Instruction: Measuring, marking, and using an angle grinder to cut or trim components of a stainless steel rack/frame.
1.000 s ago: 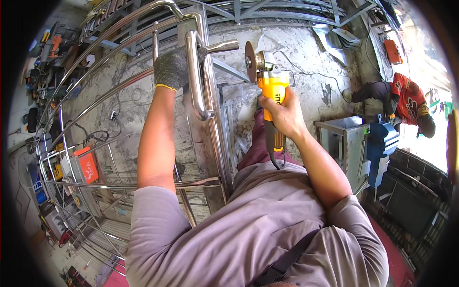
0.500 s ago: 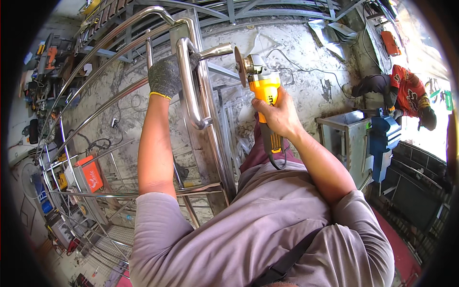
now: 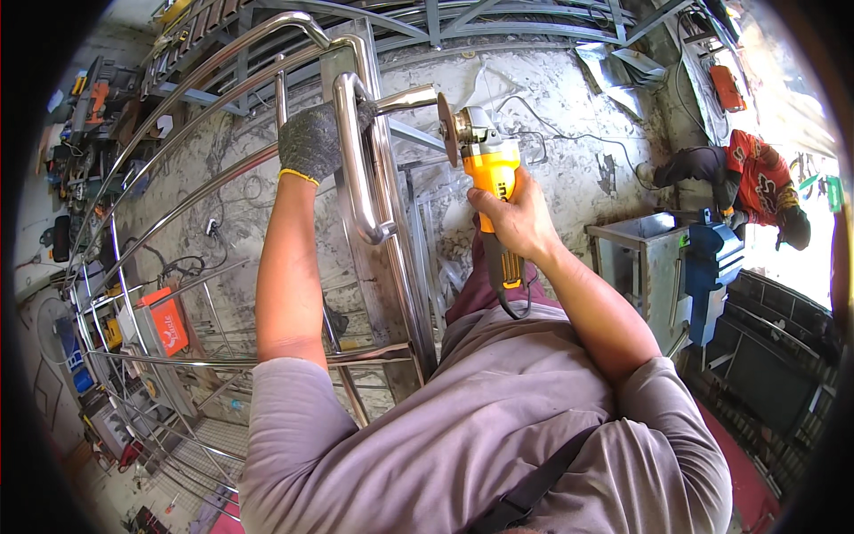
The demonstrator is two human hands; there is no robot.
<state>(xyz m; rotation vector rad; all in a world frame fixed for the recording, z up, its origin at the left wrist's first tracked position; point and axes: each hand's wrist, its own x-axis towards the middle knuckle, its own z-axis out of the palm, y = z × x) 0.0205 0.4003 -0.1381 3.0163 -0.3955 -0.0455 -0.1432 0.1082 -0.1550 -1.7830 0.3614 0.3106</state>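
My left hand (image 3: 310,142), in a dark knit glove with a yellow cuff edge, is closed around a bent, polished steel tube (image 3: 350,169); its fingertips are partly hidden behind the tube. From beside the fingers a short tube stub (image 3: 407,99) points right. Bare, my right hand (image 3: 520,214) grips the yellow and black body of an angle grinder (image 3: 491,165). The grinder's thin disc (image 3: 447,130) stands on edge at the stub's open end; whether they touch I cannot tell. A cord hangs from the grinder's lower end.
A large frame of steel tubes (image 3: 191,191) curves along my left. At right stand a metal box (image 3: 636,230) and a blue vise-like tool (image 3: 712,267). Another person in a red shirt (image 3: 756,182) crouches beyond them. A cable (image 3: 578,136) crosses the stained floor.
The grinder's disc sits slightly closer to the end of the tube stub. Both hands keep their grips, and the whole view has shifted slightly.
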